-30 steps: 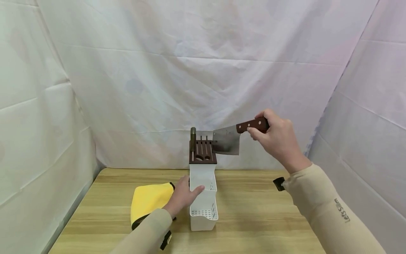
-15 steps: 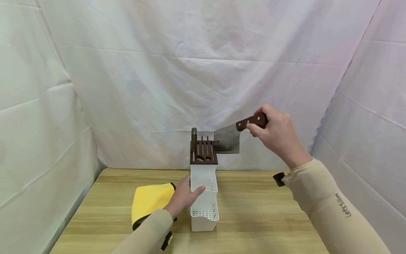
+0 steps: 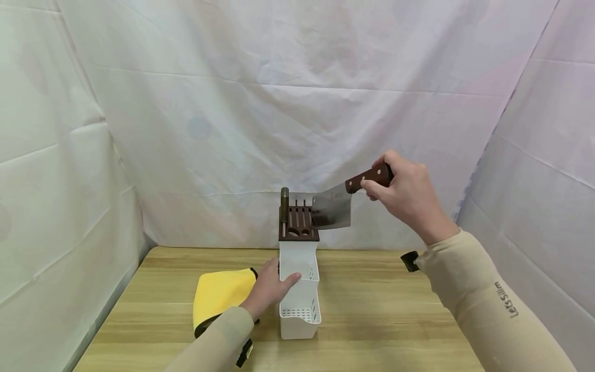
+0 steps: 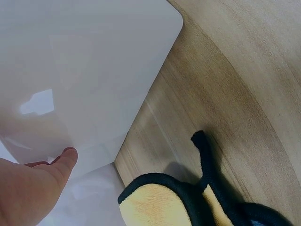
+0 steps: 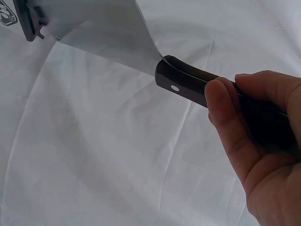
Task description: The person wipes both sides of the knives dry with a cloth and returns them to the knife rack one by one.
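Observation:
My right hand (image 3: pixel 409 194) grips the dark wooden handle of a cleaver (image 3: pixel 332 207), its rivets showing. The broad blade points left, and its front end overlaps the right edge of the knife holder's dark brown slotted top (image 3: pixel 298 233); whether they touch I cannot tell. In the right wrist view, thumb and fingers pinch the handle (image 5: pixel 186 82). My left hand (image 3: pixel 269 289) holds the white knife holder (image 3: pixel 297 328) from the left, thumb over its front compartment. A fingertip (image 4: pixel 70 154) lies against the smooth white wall (image 4: pixel 94 80) in the left wrist view.
A dark-handled rod-like tool (image 3: pixel 284 204) stands in the holder's left side. Folded yellow cloth with black trim (image 3: pixel 220 292) lies left of the holder on the wooden table (image 3: pixel 372 310). White fabric (image 3: pixel 297 103) hangs behind and at both sides.
The right hand has risen slightly with the cleaver, whose blade now tilts a little more downward to the left. The left hand and the holder stay in place.

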`<state>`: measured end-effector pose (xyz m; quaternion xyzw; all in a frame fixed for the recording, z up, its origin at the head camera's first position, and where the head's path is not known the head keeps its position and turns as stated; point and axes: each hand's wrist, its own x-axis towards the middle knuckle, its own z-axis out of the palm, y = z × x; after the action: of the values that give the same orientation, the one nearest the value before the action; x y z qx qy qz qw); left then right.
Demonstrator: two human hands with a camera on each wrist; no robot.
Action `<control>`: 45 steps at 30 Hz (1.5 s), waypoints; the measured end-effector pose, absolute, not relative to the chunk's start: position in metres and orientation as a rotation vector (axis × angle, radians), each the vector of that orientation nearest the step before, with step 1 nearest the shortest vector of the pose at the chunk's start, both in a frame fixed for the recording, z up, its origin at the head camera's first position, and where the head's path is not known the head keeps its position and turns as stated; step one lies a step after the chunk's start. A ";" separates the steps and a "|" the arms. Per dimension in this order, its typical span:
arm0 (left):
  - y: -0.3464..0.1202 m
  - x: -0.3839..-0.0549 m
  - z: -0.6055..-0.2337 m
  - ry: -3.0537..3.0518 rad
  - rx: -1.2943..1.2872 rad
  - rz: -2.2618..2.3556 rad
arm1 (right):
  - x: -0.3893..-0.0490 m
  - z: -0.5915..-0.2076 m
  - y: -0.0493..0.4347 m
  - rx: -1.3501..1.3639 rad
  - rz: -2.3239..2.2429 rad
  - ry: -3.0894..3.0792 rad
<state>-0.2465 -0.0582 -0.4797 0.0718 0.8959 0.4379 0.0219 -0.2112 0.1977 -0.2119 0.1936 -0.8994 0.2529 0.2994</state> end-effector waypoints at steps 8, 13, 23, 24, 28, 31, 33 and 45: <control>-0.059 -0.246 -0.481 2.780 0.240 1.357 | -0.213 -0.209 0.196 0.491 0.668 -2.437; -0.058 -0.247 -0.481 2.793 0.244 1.340 | -0.217 -0.206 0.194 0.474 0.648 -2.488; -0.058 -0.247 -0.481 2.786 0.243 1.347 | -0.228 -0.202 0.188 0.472 0.648 -2.556; -0.058 -0.246 -0.481 2.786 0.245 1.348 | -0.229 -0.202 0.187 0.468 0.655 -2.567; -0.058 -0.246 -0.480 2.770 0.230 1.352 | -0.233 -0.199 0.185 0.451 0.684 -2.617; -0.057 -0.245 -0.479 2.751 0.211 1.358 | -0.236 -0.197 0.184 0.450 0.679 -2.633; -0.056 -0.245 -0.479 2.747 0.211 1.358 | -0.239 -0.196 0.183 0.456 0.670 -2.633; -0.053 -0.243 -0.476 2.736 0.193 1.351 | -0.249 -0.195 0.180 0.429 0.665 -2.670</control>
<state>-0.2425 -0.0526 -0.4763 0.0631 0.8940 0.4415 0.0421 -0.2486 0.1804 -0.1952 0.1515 -0.9436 0.2348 0.1773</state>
